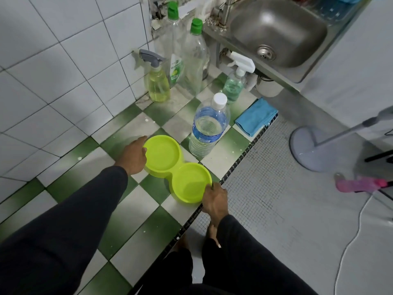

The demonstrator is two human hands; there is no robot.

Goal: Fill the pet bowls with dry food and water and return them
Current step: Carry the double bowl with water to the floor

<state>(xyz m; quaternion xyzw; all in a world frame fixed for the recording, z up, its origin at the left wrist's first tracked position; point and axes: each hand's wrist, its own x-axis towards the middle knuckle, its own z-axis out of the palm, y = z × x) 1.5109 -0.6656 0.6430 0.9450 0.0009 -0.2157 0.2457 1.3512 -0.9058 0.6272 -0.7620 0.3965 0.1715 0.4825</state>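
A lime-green double pet bowl (177,167) sits on the green-and-white checkered counter (136,205), both of its dishes empty. My left hand (133,157) grips the rim of the far dish, thumb hooked over the edge. My right hand (214,202) grips the rim of the near dish at the counter's front edge. A clear water bottle (207,128) with a white cap and blue label stands upright just behind the bowl, about half full.
Two tall bottles with green caps (192,58), a yellow spray bottle (157,81) and a green spray bottle (234,81) stand at the back by the tiled wall. A folded blue cloth (256,117) lies near the steel sink (278,33). A fan base (308,147) stands on the floor.
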